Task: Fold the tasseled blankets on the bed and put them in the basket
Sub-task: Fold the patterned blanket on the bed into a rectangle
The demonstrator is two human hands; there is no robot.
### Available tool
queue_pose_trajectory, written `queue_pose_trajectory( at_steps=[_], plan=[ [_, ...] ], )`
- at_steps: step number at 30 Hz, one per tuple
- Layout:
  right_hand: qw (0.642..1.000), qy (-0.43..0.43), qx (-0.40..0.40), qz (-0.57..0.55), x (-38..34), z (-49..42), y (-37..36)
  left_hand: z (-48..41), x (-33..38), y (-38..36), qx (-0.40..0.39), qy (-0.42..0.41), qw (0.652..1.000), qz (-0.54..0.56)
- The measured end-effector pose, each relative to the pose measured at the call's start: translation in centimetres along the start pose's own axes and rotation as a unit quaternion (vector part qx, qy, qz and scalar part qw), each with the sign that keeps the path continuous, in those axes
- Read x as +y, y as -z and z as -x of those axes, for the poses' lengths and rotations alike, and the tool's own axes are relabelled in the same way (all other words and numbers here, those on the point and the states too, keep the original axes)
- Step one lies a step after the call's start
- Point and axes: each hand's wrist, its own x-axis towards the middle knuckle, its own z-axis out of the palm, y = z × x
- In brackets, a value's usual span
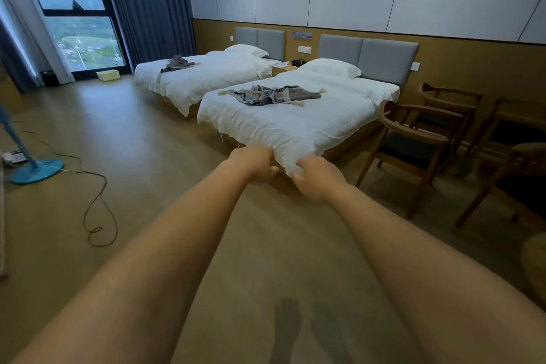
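Note:
A patterned blanket (271,95) with cream tassels lies crumpled on the middle of the near bed (295,124). A grey blanket (177,63) lies bunched on the far bed (212,74). A pale basket (108,74) stands on the floor by the window. Both my arms stretch forward to the near bed's foot corner. My left hand (254,160) and my right hand (314,176) each pinch the white duvet (283,154) at that corner. Neither hand touches a blanket.
Wooden chairs (413,139) stand to the right of the near bed. A blue fan base (37,170) and a looping cable (97,210) lie on the floor at left. A nightstand (285,68) sits between the beds. Dark curtains (147,3) frame the window.

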Motion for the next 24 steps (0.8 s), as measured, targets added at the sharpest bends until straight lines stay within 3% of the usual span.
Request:
queue_pose_trajectory(
  at_steps=[11, 24],
  plan=[
    [0.999, -0.036, -0.008, -0.002, 1.6, -20.3, -3.0, -18.0, -10.9, 0.7, -0.018, 0.023, 1.0, 0.012],
    [0.998, -0.017, -0.033, 0.048, 7.9, -41.1, -6.4, -38.5, -17.6, -2.2, -0.031, 0.007, 0.999, -0.004]
  ],
)
